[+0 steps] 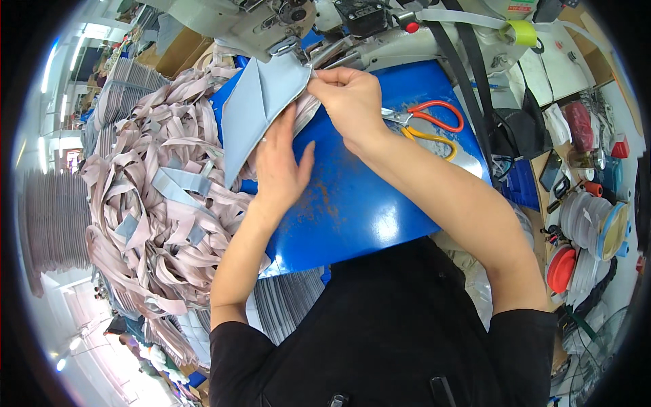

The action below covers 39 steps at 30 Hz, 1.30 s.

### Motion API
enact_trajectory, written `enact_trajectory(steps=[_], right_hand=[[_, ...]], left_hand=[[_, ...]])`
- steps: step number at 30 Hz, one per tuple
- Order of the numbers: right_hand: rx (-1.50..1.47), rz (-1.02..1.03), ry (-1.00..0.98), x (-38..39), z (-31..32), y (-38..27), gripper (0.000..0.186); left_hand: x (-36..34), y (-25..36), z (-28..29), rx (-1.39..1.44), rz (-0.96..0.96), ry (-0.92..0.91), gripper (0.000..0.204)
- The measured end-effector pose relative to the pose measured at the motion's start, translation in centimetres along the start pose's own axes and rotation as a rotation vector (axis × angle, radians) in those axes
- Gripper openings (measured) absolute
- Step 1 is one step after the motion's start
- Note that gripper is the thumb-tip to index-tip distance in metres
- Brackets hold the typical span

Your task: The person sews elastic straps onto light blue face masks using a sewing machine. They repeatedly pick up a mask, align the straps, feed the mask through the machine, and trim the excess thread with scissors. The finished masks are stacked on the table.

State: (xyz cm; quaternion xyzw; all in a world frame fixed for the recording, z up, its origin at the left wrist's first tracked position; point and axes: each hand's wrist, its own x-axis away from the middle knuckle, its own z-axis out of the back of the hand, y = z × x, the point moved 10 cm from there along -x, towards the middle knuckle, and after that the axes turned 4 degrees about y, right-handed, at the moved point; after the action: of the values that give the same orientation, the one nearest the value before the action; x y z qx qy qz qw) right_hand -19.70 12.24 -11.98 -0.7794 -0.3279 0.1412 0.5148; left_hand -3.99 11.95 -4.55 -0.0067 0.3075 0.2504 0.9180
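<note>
Guiding fabric (pixel 254 102) at machine (pixel 213 24), top centre, apparently; right hand (pixel 352 102) is pinching its edge, left hand (pixel 278 169) is touching, thumb spread; next likely needs edge aligning.

Straps (pixel 146 217) left of fabric (pixel 247 115), scissors (pixel 405 118) right

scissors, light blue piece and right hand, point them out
Scissors (pixel 416 109), head view: on the red handle.
Light blue piece (pixel 252 112), head view: on its upper face.
Right hand (pixel 356 98), head view: on its back.
</note>
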Motion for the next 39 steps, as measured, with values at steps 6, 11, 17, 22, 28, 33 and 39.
enact_trajectory(steps=[6,11,17,22,28,33,39], right_hand=[[0.289,-0.048,-0.03,0.8,-0.5,-0.9,0.031],[0.636,0.049,-0.056,1.1,0.2,-2.2,0.042],[0.32,-0.203,-0.293,1.0,-0.7,0.5,0.035],[0.077,-0.325,-0.3,2.1,-0.3,0.1,0.036],[0.057,-0.31,-0.29,2.0,-0.3,0.1,0.036],[0.054,-0.314,-0.278,2.4,0.3,-0.1,0.036],[-0.038,-0.328,-0.237,1.1,-0.5,0.4,0.026]], left_hand=[[-0.6,0.2,0.1,0.128,-0.084,-0.284,0.053],[-2.9,5.5,1.2,0.082,-0.189,-0.401,0.025],[-3.4,7.6,2.5,0.164,-0.27,-0.451,0.034],[-7.1,3.4,5.7,-0.24,-0.227,-0.386,0.063],[-7.6,-1.1,3.9,-0.341,-0.445,-0.574,0.078],[-8.6,0.5,4.5,-0.452,-0.669,-0.57,0.073],[-9.6,1.6,4.2,-0.585,-0.704,-0.614,0.065]])
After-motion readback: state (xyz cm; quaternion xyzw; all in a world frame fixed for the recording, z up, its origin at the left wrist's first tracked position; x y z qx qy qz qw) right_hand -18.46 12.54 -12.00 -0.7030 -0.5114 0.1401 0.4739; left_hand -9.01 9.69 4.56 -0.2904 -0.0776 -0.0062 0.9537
